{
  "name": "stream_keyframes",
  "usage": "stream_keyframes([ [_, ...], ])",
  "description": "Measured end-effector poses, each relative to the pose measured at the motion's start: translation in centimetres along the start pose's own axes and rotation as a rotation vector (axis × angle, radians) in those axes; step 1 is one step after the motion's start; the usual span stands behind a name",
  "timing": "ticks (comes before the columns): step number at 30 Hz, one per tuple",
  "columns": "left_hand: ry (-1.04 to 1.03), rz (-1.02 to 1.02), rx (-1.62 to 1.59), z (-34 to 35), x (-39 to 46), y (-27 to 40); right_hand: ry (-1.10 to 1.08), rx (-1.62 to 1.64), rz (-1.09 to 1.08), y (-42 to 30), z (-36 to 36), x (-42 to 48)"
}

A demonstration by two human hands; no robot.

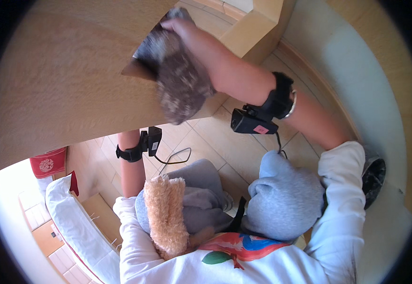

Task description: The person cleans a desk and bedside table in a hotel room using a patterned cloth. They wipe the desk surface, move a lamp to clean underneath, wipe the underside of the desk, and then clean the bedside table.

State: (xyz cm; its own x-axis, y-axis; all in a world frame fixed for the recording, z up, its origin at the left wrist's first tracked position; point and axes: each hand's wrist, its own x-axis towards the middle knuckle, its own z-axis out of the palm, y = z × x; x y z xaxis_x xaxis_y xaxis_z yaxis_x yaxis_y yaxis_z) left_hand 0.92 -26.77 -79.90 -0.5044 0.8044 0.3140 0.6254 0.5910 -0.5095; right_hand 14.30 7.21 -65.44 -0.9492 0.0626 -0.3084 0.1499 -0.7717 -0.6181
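Observation:
My right hand [177,28] grips a bundle of mottled grey-brown fuzzy cloth [183,85] at the top centre, beside a corner of the large light-wood panel [78,81]. The cloth hangs down over the panel's edge, and its upper part is blurred. My left hand is out of sight behind the panel; only the forearm shows below its edge. Each forearm wears a black strap with a small black device [154,141] and a cable. A fluffy tan plush thing [166,216] lies on my lap at the left, against my grey trousers.
Tiled floor [206,142] spreads beneath me. A bed with white bedding [78,227] stands at the lower left, with a red patterned cloth [49,163] beyond it. At the right are a curved pale wall [362,88] and a bin with a dark liner [374,177].

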Motion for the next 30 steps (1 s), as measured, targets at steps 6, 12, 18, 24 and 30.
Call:
stream_keyframes([
  [6, -0.023, -0.013, 0.025, -0.2, -0.9, -0.2, -0.090, 0.098, -0.196, -0.1, 2.1, 0.0],
  [12, -0.056, -0.015, 0.068, -0.2, -2.5, -2.0, -0.198, -0.318, -0.291, 0.6, -0.5, 0.5],
  [18, -0.062, -0.005, 0.088, 0.9, -3.2, -2.6, 0.008, -0.548, -0.278, 7.5, -9.3, 3.0],
  [24, -0.064, 0.000, 0.108, 1.5, -3.6, -3.7, 0.102, -0.953, -0.454, 4.3, -11.5, 3.7],
  [30, -0.067, 0.001, 0.108, 2.1, -3.5, -3.5, 0.179, -0.822, -0.735, -5.9, -10.3, -0.2],
])
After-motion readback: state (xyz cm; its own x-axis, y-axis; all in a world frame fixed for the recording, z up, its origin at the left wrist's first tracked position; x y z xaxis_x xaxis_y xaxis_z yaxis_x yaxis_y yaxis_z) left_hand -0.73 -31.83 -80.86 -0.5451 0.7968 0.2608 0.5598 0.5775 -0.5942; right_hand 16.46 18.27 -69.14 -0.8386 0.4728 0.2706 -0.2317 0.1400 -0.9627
